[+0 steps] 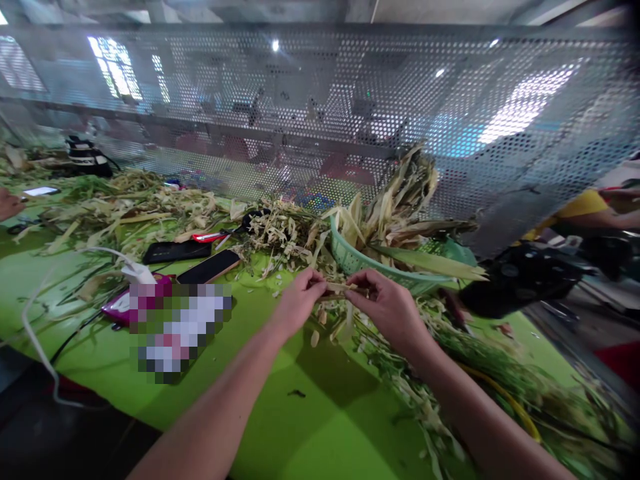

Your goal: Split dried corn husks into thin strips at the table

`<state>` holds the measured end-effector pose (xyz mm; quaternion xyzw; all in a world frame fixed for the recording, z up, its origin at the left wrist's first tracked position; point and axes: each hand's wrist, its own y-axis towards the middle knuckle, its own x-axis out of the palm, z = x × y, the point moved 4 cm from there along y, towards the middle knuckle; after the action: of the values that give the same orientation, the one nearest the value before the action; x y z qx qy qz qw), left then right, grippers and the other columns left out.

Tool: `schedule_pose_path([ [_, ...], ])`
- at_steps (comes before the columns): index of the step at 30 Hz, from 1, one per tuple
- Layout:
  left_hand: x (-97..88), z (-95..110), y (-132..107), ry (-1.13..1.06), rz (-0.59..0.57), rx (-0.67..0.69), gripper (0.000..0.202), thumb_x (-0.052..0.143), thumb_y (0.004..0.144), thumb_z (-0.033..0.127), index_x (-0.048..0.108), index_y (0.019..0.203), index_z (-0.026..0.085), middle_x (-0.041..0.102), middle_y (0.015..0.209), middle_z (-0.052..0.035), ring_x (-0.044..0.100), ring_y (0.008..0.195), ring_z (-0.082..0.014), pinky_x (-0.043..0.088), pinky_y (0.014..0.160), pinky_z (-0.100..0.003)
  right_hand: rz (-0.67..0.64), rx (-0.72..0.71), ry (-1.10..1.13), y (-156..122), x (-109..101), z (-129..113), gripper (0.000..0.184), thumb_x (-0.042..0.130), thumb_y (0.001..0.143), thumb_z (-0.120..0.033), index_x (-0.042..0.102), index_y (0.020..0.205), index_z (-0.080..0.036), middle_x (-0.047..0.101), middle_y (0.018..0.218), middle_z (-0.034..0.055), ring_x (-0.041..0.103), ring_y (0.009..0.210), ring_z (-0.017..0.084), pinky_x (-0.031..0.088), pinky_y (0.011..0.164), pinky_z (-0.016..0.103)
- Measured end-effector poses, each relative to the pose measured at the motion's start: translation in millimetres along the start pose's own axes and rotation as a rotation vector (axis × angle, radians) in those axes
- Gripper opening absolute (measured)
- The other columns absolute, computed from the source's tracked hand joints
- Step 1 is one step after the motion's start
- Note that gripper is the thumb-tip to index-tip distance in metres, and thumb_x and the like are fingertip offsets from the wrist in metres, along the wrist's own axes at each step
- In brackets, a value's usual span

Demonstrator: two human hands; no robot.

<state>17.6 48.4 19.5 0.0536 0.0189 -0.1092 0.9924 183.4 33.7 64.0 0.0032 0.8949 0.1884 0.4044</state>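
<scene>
Both my hands meet over the green table [310,400], pinching a short strip of dry corn husk [337,289] between them. My left hand [305,293] grips its left end with thumb and fingers. At the other end, my right hand [385,303] is closed on the strip in the same way. Just beyond my hands stands a green plastic basket [370,263] with dry corn husks [400,200] heaped in it and sticking up. Husk scraps hang and lie under my fingers.
Phones [209,269], a purple power strip [135,300] with a white charger, and a red cutter [210,237] lie at the left. Husk strips [165,207] cover the back; green fibres [480,360] lie at the right. A perforated metal screen [310,113] rises behind. Another person's hand [9,203] shows far left.
</scene>
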Motion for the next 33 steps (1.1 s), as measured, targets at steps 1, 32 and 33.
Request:
schedule_pose_path([
  [1, -2.8, 2, 0, 0.026, 0.03, -0.006, 0.017, 0.052, 0.086, 0.034, 0.055, 0.085, 0.017, 0.059, 0.084, -0.0025, 0.053, 0.077, -0.015, 0.041, 0.074, -0.029, 0.009, 0.004, -0.022, 0, -2, 0, 0.014, 0.062, 0.08, -0.032, 0.062, 0.087, -0.02, 0.067, 0.079, 0.0011, 0.06, 0.071, 0.018, 0.043, 0.064, 0.026],
  [32, 7.8, 5, -2, -0.061, -0.171, 0.044, 0.04, 0.044, 0.088, 0.056, 0.054, 0.086, 0.018, 0.049, 0.07, 0.0011, 0.044, 0.064, -0.0116, 0.036, 0.062, -0.026, 0.115, -0.068, 0.04, -5, -12, -22, 0.021, 0.064, 0.082, -0.031, 0.059, 0.099, -0.021, 0.062, 0.077, 0.0016, 0.054, 0.058, 0.013, 0.043, 0.057, 0.025],
  [33, 7.1, 5, -2, -0.082, -0.173, 0.05, 0.04, 0.043, 0.089, 0.056, 0.053, 0.084, 0.018, 0.05, 0.071, 0.0008, 0.045, 0.064, -0.0117, 0.036, 0.062, -0.026, 0.097, -0.02, 0.111, -5, -11, -18, 0.02, 0.063, 0.083, -0.034, 0.058, 0.096, -0.021, 0.06, 0.072, 0.0005, 0.054, 0.057, 0.013, 0.043, 0.055, 0.025],
])
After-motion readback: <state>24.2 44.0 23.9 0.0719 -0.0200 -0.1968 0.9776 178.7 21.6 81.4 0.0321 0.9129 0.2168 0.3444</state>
